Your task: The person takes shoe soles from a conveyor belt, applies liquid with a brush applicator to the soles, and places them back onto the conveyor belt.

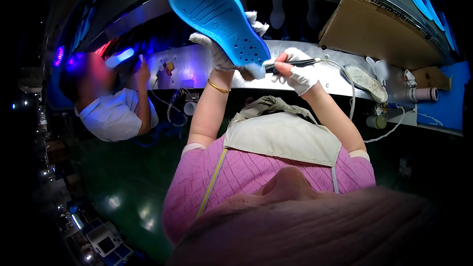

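Observation:
A bright blue shoe sole (pixel 217 15) is held up over the metal bench, its ribbed and holed face toward me. My left hand (pixel 217 51), in a white knit glove, is closed around it from behind and below; the sole hides some of its fingers. My right hand (pixel 299 74), in a white glove with bare fingertips, pinches the dark handle of a brush (pixel 295 63). The brush's pale bristles (pixel 254 71) are at the lower end of the sole; whether they touch it I cannot tell. A pale tube runs from the handle toward the right.
A cardboard box (pixel 384 32) stands at the back right. Near it on the metal bench (pixel 182 66) lies a white sole-shaped piece (pixel 365 83), with a pinkish cylinder (pixel 423 94) farther right. A jar (pixel 377 121) sits below the bench edge. Another person (pixel 116 113) works at the left.

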The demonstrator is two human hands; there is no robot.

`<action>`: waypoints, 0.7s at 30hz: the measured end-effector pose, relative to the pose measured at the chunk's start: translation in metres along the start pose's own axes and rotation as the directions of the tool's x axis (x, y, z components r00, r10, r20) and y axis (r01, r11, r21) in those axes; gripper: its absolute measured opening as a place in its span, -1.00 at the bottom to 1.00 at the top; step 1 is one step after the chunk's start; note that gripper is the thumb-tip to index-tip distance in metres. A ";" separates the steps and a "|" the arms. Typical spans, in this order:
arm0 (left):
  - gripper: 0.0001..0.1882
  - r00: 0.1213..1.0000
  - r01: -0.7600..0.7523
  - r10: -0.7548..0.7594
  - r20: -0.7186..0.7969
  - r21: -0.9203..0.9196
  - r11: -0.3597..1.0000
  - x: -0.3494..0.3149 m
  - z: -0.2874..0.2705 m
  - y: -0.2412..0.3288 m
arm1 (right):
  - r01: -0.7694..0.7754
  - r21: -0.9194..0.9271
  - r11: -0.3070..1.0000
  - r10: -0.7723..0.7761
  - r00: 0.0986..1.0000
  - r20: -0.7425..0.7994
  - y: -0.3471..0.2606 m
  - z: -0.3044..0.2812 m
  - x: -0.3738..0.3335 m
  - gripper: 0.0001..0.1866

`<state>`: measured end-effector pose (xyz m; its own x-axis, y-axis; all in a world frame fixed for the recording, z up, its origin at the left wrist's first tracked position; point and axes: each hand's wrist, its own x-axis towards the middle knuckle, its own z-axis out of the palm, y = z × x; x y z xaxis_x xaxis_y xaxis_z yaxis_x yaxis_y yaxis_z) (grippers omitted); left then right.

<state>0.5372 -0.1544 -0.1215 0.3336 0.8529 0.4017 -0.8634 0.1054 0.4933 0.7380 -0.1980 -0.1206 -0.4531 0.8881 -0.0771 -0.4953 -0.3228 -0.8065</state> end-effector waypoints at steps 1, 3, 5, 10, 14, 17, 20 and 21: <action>0.26 0.998 0.064 -0.065 0.020 0.068 0.996 0.001 -0.006 0.004 | 0.105 -0.098 0.990 -0.105 0.994 0.006 0.003 -0.001 0.001 -0.79; 0.27 0.996 0.081 -0.084 0.010 0.173 0.982 0.000 -0.012 0.004 | 0.265 -0.310 0.913 -0.252 0.964 0.084 0.003 -0.005 0.005 -0.80; 0.28 0.995 0.100 -0.091 -0.042 0.338 0.936 0.002 -0.007 0.007 | 0.443 -0.583 0.681 -0.344 0.896 0.280 0.000 -0.009 0.007 -0.80; 0.24 0.945 0.324 -0.277 -0.176 0.627 0.708 0.015 0.008 0.013 | -0.092 -0.427 0.900 0.178 0.970 0.164 -0.014 -0.021 0.012 -0.80; 0.15 0.905 0.423 -0.326 -0.273 0.653 0.628 0.019 0.008 0.012 | -0.003 -0.444 0.896 0.112 0.969 0.219 -0.019 -0.022 0.011 -0.85; -0.06 0.812 0.580 -0.388 -0.435 0.537 0.612 0.028 0.001 0.006 | 0.335 -0.645 0.687 -0.179 0.938 0.297 -0.016 -0.010 0.011 -0.83; -0.16 0.745 0.662 -0.388 -0.543 0.529 0.531 0.032 -0.001 0.010 | 0.421 -0.743 0.520 -0.167 0.903 0.396 -0.018 -0.002 0.007 -0.84; -0.21 0.715 0.694 -0.378 -0.589 0.526 0.492 0.032 0.000 0.011 | 0.378 -0.713 0.590 -0.127 0.916 0.380 -0.021 -0.003 0.007 -0.84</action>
<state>0.5382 -0.1257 -0.1035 0.3417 0.8708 -0.3536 0.0061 0.3742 0.9273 0.7476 -0.1843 -0.1065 -0.6339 0.7302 0.2549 0.0650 0.3787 -0.9232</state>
